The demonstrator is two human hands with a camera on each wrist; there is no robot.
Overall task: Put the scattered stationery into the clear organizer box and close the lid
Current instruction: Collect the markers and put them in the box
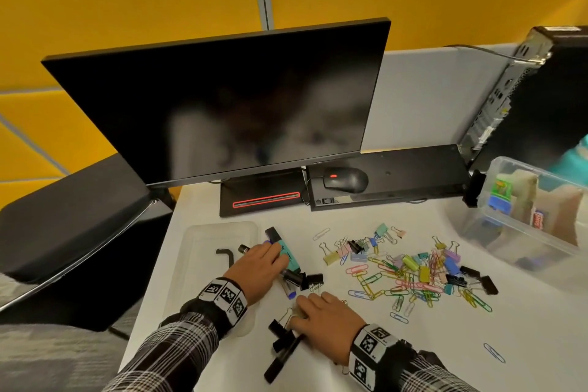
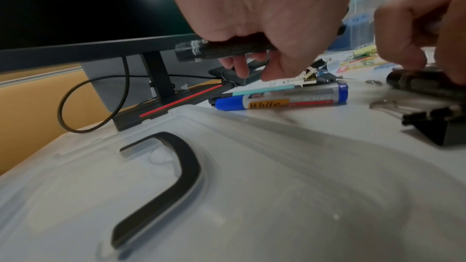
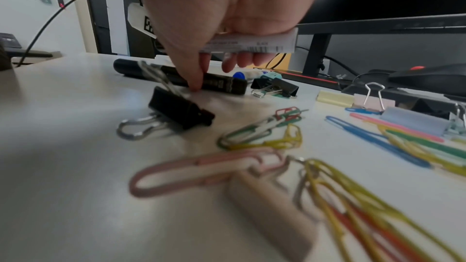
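Note:
My left hand [image 1: 270, 259] hovers over a teal highlighter [image 1: 286, 253] and grips a black marker [image 2: 221, 49] in its curled fingers. Just below it lies a blue whiteboard marker [image 2: 282, 100]. My right hand [image 1: 307, 312] holds a white barcoded stick [image 3: 249, 44] against the palm, and its thumb touches a black marker [image 3: 214, 83] lying on the desk. The clear organizer box [image 1: 496, 169] stands open at the far right with items inside. Its lid [image 1: 219, 232], with a black handle [image 2: 163, 182], lies flat at the left.
Coloured paper clips and binder clips [image 1: 413, 274] are strewn across the white desk, with black binder clips [image 3: 179, 111] by my right hand. A monitor [image 1: 222, 105], mouse [image 1: 346, 180], keyboard [image 1: 397, 175] and computer tower [image 1: 525, 99] line the back. A black chair [image 1: 73, 226] is at left.

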